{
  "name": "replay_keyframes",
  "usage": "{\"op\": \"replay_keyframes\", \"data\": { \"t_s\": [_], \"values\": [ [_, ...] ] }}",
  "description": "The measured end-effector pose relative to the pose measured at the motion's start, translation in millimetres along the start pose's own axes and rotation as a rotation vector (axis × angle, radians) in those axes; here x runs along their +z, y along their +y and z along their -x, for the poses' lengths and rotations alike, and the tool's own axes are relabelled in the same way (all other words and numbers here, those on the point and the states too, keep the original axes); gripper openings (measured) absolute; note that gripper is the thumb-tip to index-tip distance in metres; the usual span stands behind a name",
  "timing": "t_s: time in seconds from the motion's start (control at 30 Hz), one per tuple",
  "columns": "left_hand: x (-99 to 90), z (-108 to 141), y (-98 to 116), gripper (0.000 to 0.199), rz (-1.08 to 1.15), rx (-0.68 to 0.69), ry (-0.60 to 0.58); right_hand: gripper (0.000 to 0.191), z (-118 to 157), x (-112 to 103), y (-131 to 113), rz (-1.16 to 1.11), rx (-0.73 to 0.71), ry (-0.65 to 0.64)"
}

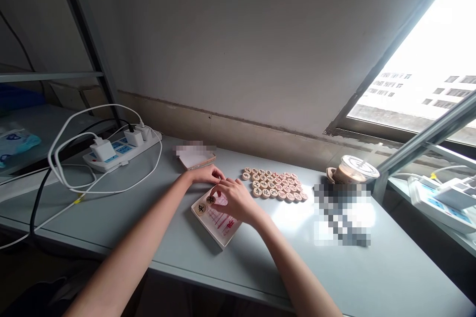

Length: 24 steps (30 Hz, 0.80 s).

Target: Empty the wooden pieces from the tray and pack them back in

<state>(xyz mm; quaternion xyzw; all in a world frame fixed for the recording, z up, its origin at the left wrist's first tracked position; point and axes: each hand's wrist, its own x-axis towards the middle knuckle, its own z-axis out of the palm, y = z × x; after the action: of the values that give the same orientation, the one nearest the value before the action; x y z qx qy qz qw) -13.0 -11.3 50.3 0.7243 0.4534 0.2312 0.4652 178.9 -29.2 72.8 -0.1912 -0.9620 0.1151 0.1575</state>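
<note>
1. The shallow box tray [223,243] is lying on the counter [177,242] partly beneath the right hand [232,197]; its long axis is running from far left to near right.
2. A xiangqi piece [201,208] is sitting at the tray's far-left end; a shaded piece [210,200] is lying beside it, at the right thumb; whether that hand is gripping it, I cannot tell.
3. The left hand [207,174] is curling just beyond the tray; its grip is staying unclear.
4. The piece rows [277,186] are lying rightward, nearer the right hand.
</note>
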Motion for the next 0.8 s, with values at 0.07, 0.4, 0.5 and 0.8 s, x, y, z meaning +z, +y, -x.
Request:
{"op": "replay_keyframes", "data": {
  "t_s": [0.07, 0.4, 0.5, 0.8],
  "values": [
    [0.3, -0.1, 0.9, 0.020, 0.015, -0.001, 0.006, 0.024, 2.3, -13.3, 10.6, -0.025, 0.045, 0.022],
    [0.7, 2.1, 2.5, 0.030, 0.033, -0.051, 0.027, 0.023, 28.0, -29.7, 72.1, 0.201, 0.369, 0.073],
    [0.4, 1.6, 1.3, 0.031, 0.021, -0.060, 0.029, 0.036, 26.9, -22.9, 73.4, 0.250, 0.350, 0.069],
    [2.1, 0.9, 2.8, 0.030, 0.023, -0.041, 0.030, 0.031, 28.8, -21.4, 77.0, 0.258, 0.351, 0.081]
  ]
}}
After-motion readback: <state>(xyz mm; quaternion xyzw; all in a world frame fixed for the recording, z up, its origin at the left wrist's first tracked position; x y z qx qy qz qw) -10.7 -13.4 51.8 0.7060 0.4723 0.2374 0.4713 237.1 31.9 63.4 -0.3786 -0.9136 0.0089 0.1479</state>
